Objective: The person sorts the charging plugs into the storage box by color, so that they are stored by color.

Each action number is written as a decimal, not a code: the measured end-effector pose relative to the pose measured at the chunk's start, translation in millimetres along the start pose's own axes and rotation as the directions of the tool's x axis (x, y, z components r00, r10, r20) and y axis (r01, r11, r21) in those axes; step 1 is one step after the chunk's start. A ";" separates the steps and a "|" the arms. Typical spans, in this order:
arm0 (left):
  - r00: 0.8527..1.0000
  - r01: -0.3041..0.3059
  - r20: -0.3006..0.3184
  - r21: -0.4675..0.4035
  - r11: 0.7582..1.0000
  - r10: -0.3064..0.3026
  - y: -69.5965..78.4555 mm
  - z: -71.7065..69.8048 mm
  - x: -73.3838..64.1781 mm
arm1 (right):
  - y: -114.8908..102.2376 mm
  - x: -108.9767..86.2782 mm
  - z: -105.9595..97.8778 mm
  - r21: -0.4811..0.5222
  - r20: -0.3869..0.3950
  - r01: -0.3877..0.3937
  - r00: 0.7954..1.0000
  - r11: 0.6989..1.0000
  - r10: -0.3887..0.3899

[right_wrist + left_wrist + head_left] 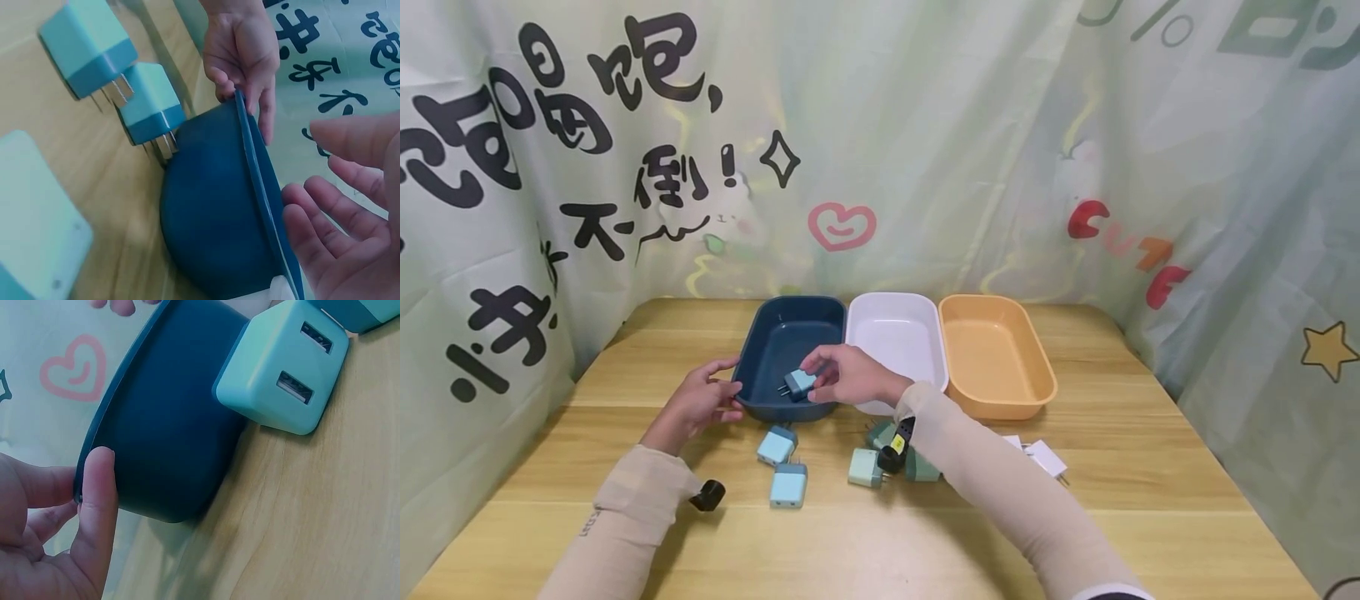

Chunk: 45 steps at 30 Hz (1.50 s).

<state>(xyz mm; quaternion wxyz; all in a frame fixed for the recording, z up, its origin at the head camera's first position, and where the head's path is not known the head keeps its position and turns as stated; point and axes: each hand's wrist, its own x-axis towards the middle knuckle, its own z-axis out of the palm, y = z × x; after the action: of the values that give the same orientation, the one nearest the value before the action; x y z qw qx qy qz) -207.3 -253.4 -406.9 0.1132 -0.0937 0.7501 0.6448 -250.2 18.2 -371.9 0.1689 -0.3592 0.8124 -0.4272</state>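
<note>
My left hand (703,400) pinches the left rim of the dark blue tray (169,419), with one digit against the outer wall. Over the front of that tray is my right hand (857,375), its thumb and fingers apart. A light blue plug charger (801,382) with metal prongs shows just beside the right fingertips, inside the tray. In the right wrist view nothing shows between thumb and fingers. On the table before the tray lie two more light blue chargers, one close to the tray (777,446) and one nearer me (788,486).
Beside the blue tray stand a white tray (895,312) and an orange tray (1000,358). Several green chargers (866,468) lie under my right forearm, partly hidden. White chargers (1047,458) lie farther right on the wooden table (1120,483). A printed curtain (925,167) hangs behind.
</note>
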 end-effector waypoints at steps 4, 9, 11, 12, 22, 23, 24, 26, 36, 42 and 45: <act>1.000 -0.004 0.006 0.005 1.000 0.004 0.2 -0.5 -0.3 | 1.9 -6.0 2.7 0.043 0.050 0.038 0.998 0.998 -0.040; 1.000 -0.008 0.010 0.000 1.000 0.008 0.7 0.3 -1.6 | 3.0 -13.4 7.5 0.103 0.106 0.065 0.991 0.993 -0.076; 1.000 -0.013 0.013 -0.002 1.000 0.013 1.1 0.5 -2.1 | 1.6 -17.0 9.4 0.111 0.124 0.068 0.989 0.991 -0.082; 1.000 -0.016 0.015 -0.003 1.000 0.016 1.2 0.5 -2.3 | 0.9 -18.6 10.6 0.114 0.133 0.069 0.988 0.991 -0.084; 1.000 -0.024 0.019 -0.005 1.000 0.025 1.8 0.8 -3.0 | -0.7 -28.2 25.6 0.118 0.251 0.088 0.961 0.989 -0.115; 1.000 -0.025 0.020 -0.006 1.000 0.025 1.8 0.9 -2.9 | -0.1 -28.8 27.2 0.112 0.262 0.089 0.958 0.990 -0.116; 0.999 -0.024 0.020 -0.005 1.000 0.024 1.6 0.8 -2.8 | 0.6 -29.2 28.9 0.101 0.274 0.093 0.955 0.991 -0.117; 0.999 -0.025 0.019 -0.005 1.000 0.025 1.2 0.7 -2.9 | 1.9 -30.3 32.2 0.079 0.295 0.099 0.948 0.992 -0.118; 1.000 -0.016 0.003 0.001 1.000 0.016 -1.2 -0.4 -2.5 | 12.3 -29.7 49.7 0.027 0.360 0.135 0.923 0.991 -0.135; 1.000 -0.023 0.010 0.005 1.000 0.023 -2.2 0.4 -2.0 | 12.8 -30.3 55.8 -0.043 0.394 0.141 0.912 0.989 -0.113; 1.000 -0.025 0.014 0.005 1.000 0.025 -2.4 1.3 -1.8 | 13.0 -30.8 57.6 -0.063 0.399 0.116 0.913 0.991 -0.081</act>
<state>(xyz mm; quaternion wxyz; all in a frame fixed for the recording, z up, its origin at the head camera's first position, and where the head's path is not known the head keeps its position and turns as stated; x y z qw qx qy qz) -204.9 -252.5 -408.8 0.1106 -0.0797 0.7520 0.6449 -201.3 12.6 -416.8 0.2922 -0.4856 0.7598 -0.3185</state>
